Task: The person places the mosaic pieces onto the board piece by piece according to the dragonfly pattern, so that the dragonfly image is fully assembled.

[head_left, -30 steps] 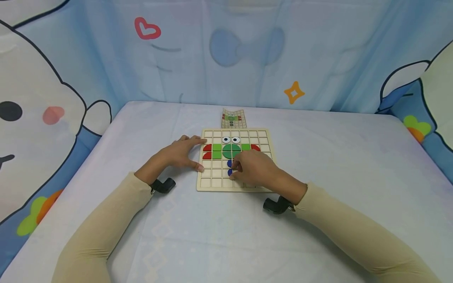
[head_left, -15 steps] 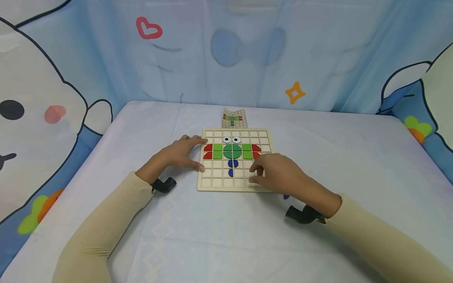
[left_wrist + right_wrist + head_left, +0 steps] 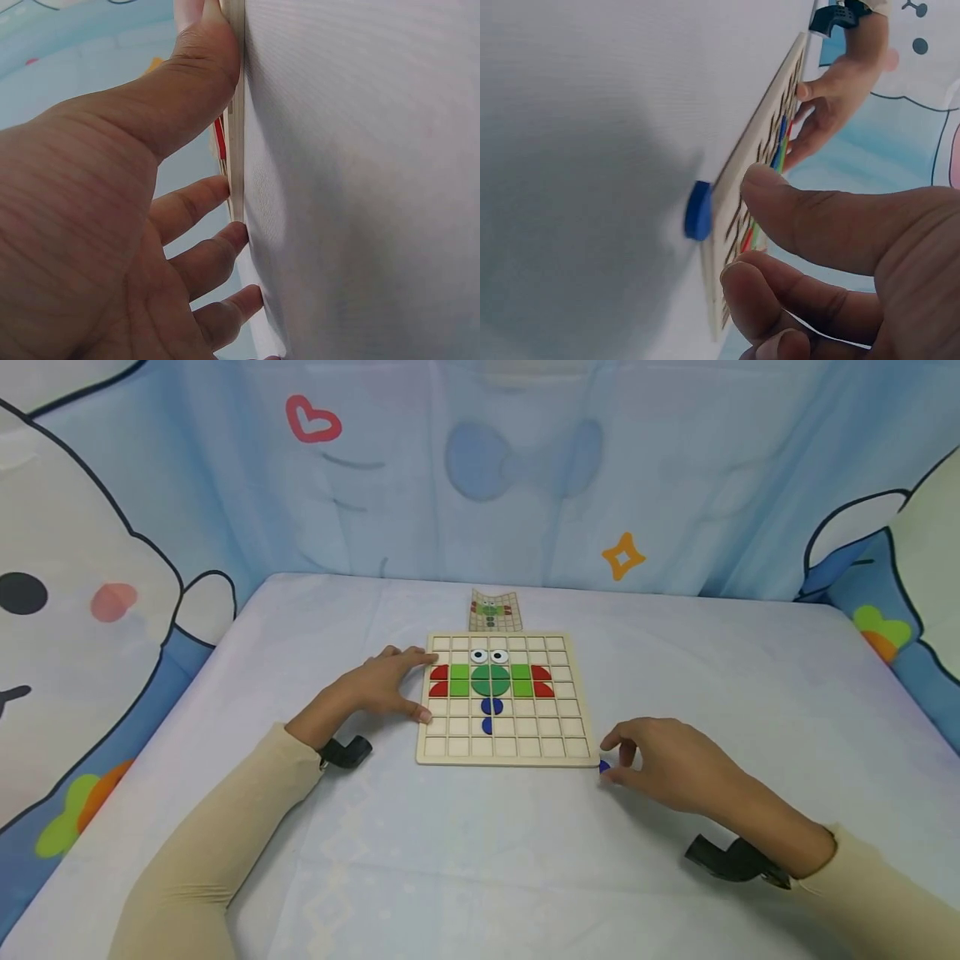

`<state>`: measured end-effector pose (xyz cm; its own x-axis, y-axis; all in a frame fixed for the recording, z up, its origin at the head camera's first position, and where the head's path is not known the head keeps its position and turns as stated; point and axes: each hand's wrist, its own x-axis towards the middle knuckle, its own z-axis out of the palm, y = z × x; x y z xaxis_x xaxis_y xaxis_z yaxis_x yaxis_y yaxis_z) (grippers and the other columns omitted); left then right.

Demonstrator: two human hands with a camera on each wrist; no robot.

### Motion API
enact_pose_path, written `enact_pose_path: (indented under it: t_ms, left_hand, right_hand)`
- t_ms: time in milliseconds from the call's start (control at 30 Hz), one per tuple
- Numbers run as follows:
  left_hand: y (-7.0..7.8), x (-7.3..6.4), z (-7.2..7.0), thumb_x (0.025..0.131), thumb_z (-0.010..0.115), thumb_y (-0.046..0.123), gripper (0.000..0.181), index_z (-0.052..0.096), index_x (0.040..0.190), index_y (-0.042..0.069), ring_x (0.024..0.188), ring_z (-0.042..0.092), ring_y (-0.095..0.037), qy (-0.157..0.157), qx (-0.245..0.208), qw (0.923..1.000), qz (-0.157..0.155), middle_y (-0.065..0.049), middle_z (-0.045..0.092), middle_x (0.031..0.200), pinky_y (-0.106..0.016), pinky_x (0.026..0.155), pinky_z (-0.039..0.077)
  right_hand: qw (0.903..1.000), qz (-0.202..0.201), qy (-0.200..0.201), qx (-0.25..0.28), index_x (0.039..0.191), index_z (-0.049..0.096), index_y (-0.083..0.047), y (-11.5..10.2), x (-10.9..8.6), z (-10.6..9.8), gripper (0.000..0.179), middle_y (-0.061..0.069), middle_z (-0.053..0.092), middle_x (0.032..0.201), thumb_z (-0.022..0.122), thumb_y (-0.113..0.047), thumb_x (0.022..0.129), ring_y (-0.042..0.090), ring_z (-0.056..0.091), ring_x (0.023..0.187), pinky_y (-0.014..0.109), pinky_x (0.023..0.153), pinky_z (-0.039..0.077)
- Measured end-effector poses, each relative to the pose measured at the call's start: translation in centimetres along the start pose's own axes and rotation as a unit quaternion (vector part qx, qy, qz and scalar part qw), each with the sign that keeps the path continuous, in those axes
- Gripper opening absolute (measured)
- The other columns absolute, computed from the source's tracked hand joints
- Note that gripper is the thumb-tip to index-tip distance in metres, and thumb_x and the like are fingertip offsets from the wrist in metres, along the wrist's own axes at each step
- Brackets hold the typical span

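A wooden grid board (image 3: 465, 748) lies flat on the table. Set into its cells are white eye pieces (image 3: 489, 656), green pieces (image 3: 491, 681), red quarter pieces (image 3: 543, 682) and blue half-round pieces (image 3: 491, 706). My left hand (image 3: 382, 687) rests at the board's left edge, thumb and fingers touching it without curling round it. By the board's near right corner, my right hand (image 3: 675, 764) hovers over a loose blue half-round piece (image 3: 698, 211). In the right wrist view, the thumb and forefinger stand apart, nothing between them.
A small pattern card (image 3: 496, 611) with a similar picture sits just behind the board. White cloth (image 3: 420, 860) covers the table. A printed blue curtain (image 3: 525, 485) hangs at the back and sides.
My right hand has moved off the board, right and nearer, to the loose blue piece. A blue half-round piece it left now completes the upper blue circle. My left hand stays put.
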<state>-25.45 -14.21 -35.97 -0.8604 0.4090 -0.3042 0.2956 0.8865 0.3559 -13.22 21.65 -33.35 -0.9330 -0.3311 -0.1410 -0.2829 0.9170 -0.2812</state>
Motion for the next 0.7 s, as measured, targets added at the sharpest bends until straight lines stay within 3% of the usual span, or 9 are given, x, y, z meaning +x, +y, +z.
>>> enact_pose_path:
  t_ms: [200, 700]
  left_hand:
    - [-0.1, 0.1, 0.1, 0.076, 0.081, 0.051, 0.100, 0.027, 0.157, 0.026, 0.151, 0.016, -0.036, 0.003, 0.003, 1.0000, 0.005, -0.008, 0.019, 0.166, -0.064, 0.114, 0.028]
    - [-0.3, 0.1, 0.1, 0.076, 0.080, 0.052, 0.100, 0.028, 0.157, 0.026, 0.151, 0.016, -0.036, 0.003, 0.002, 1.0000, 0.007, -0.008, 0.019, 0.166, -0.064, 0.114, 0.027]
  right_hand:
    - [0.9994, 0.033, -0.008, 0.011, 0.106, 0.072, -0.009, 0.6, -0.3, 0.9, 0.037, -0.004, 0.063, 0.079, 0.084, -0.028, 0.077, 0.013, 0.051, 0.068, 0.026, 0.059, 0.042]
    - [0.9998, -0.004, 0.016, 0.006, 0.100, 0.074, -0.008, 0.6, 0.1, 1.5, 0.027, -0.006, 0.065, 0.078, 0.081, -0.025, 0.080, 0.009, 0.051, 0.065, 0.025, 0.058, 0.042]
